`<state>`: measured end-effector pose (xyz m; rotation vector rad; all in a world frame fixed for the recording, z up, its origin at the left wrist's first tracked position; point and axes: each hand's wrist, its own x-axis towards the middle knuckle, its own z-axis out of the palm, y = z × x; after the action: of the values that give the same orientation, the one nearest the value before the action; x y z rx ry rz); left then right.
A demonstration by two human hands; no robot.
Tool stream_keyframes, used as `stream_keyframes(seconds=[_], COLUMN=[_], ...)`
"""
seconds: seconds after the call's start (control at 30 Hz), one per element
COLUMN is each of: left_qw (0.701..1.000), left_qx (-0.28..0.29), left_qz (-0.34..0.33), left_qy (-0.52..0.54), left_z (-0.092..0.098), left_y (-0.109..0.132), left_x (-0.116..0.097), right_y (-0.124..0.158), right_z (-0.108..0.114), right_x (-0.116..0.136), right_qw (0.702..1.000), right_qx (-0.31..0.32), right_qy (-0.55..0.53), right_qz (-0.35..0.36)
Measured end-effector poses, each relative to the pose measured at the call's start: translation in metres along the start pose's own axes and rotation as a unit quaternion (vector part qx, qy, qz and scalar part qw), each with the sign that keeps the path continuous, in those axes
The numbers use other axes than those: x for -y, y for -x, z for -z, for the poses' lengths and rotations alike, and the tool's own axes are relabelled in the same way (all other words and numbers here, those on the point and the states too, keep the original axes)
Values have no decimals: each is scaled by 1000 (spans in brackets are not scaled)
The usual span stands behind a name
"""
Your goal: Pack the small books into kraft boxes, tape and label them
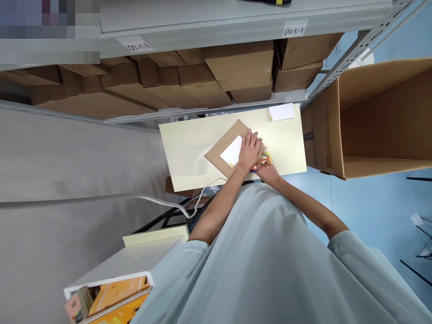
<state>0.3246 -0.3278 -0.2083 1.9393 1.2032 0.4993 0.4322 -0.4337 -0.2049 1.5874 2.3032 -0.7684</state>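
My left hand lies flat with fingers stretched on a brown cardboard package, pressing on its right half. A white paper label on the package is partly under that hand. Close beside it, my right hand is closed at the package's lower right corner. Around its fingertips curves a small looped thing in orange, yellow and blue; its kind is hidden by my hands. Both hands are over a pale yellow tabletop.
A white stack of labels or paper lies at the table's back right. Behind stands a metal shelf full of brown boxes. A large open carton is on the right. A white cable runs in from the left.
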Motion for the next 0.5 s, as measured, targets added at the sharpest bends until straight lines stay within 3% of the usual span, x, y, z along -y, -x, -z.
stream_keyframes(seconds=[0.23, 0.33, 0.5], left_qw=[998, 996, 993], left_qx=[41, 44, 70], left_qz=[-38, -60, -90], left_qy=[-26, -40, -33], left_z=[2, 2, 3], left_y=[5, 5, 14], left_x=[10, 11, 12], right_y=[35, 65, 115], right_z=[-10, -10, 9], right_x=[-20, -54, -134], right_qw=[999, 998, 986], right_qx=[35, 53, 63], right_qy=[-2, 2, 73], right_qz=[14, -41, -135])
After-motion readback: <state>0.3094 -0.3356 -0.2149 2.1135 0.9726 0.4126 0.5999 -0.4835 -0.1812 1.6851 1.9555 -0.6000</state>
